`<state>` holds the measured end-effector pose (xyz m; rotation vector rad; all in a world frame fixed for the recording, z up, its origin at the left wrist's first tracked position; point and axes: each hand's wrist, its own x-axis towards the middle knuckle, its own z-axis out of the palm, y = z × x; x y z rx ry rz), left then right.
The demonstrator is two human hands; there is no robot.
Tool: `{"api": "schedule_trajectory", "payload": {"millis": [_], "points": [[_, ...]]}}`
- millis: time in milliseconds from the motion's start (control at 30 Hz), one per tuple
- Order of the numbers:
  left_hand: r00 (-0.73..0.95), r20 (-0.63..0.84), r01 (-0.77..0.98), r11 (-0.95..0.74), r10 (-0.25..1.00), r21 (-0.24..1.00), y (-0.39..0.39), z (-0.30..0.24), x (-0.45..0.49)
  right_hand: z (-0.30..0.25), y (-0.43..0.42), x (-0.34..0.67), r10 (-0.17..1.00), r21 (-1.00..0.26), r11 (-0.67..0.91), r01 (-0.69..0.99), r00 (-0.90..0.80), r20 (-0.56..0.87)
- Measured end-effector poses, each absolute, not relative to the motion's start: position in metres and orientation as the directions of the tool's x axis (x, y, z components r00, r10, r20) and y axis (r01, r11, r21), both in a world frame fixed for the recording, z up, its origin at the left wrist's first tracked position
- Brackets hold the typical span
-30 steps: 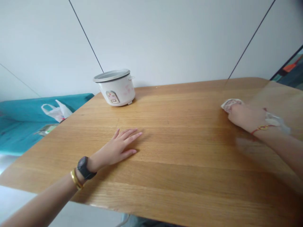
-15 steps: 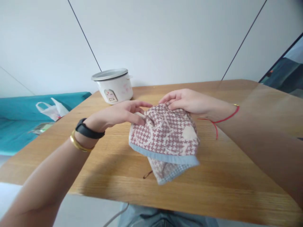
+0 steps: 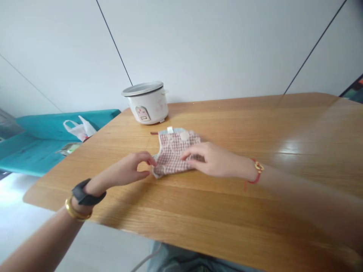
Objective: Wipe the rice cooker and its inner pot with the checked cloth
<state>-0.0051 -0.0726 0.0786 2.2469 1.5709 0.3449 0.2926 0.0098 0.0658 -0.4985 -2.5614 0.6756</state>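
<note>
A red-and-white houndstooth cloth (image 3: 172, 151) with a pale blue edge, a white tag and a dark hanging loop lies on the wooden table. My left hand (image 3: 132, 169), with a black band and a gold bangle at the wrist, is at the cloth's left near corner, fingers curved and thumb apart. Over the cloth's right side rests my right hand (image 3: 208, 159), a red string bracelet on its wrist. Its fingers are bent loosely and spread, gripping nothing that I can see. Whether the fingertips touch the fabric is hard to tell.
A white rice cooker (image 3: 149, 105) with a grey rim stands behind the cloth, near the wall. The table (image 3: 255, 128) stretches to the right. To the left, a teal sofa (image 3: 42, 145) carries a white plastic bag (image 3: 78, 130). A cable (image 3: 146, 260) hangs below the front edge.
The cloth, held up between both hands before, now lies on the table farther away, turned so its blue edge is at the back. Both hands have let go of it and lowered.
</note>
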Motion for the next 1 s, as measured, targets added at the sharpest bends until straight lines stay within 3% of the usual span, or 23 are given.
{"api": "schedule_trajectory", "payload": {"millis": [100,200,333,500,567,633,700,767,867,1000], "points": [[0.21,-0.148,0.856,-0.109,0.966,0.505,-0.089,0.057,-0.011,0.032,0.005,0.312,0.639,-0.518,0.71,0.478,-0.745,0.189],[0.049,-0.17,0.835,0.053,0.984,0.547,-0.08,0.049,-0.007,0.011,0.024,0.315,0.821,-0.548,0.513,0.661,-0.564,0.088],[-0.013,-0.256,0.712,0.188,0.967,0.676,-0.046,0.042,0.006,0.005,0.05,0.289,0.854,-0.752,0.257,0.607,-0.507,-0.117],[0.02,-0.394,0.598,0.305,0.919,0.741,-0.023,0.039,0.013,0.008,0.052,0.264,0.873,-0.881,0.019,0.472,-0.437,-0.216],[0.063,-0.379,0.607,0.266,0.923,0.749,-0.022,0.039,0.01,0.008,0.055,0.265,0.913,-0.888,0.058,0.455,-0.384,-0.137],[0.018,-0.316,0.652,0.228,0.949,0.723,-0.019,0.038,0.007,0.007,0.063,0.269,0.908,-0.837,0.25,0.486,-0.418,0.028],[-0.103,-0.203,0.712,0.215,0.974,0.669,-0.013,0.034,0.004,0.008,0.074,0.271,0.812,-0.717,0.478,0.507,-0.567,0.14],[-0.143,-0.057,0.768,0.147,0.988,0.624,-0.001,0.028,0.002,0.012,0.087,0.27,0.688,-0.619,0.612,0.492,-0.717,0.112],[0.049,0.058,0.805,-0.073,0.997,0.589,0.023,0.02,0.0,0.024,0.103,0.263,0.58,-0.584,0.66,0.472,-0.814,-0.003],[0.206,-0.059,0.841,-0.146,0.977,0.522,0.054,0.021,-0.003,0.044,0.112,0.258,0.529,-0.518,0.684,0.514,-0.838,-0.134]]}}
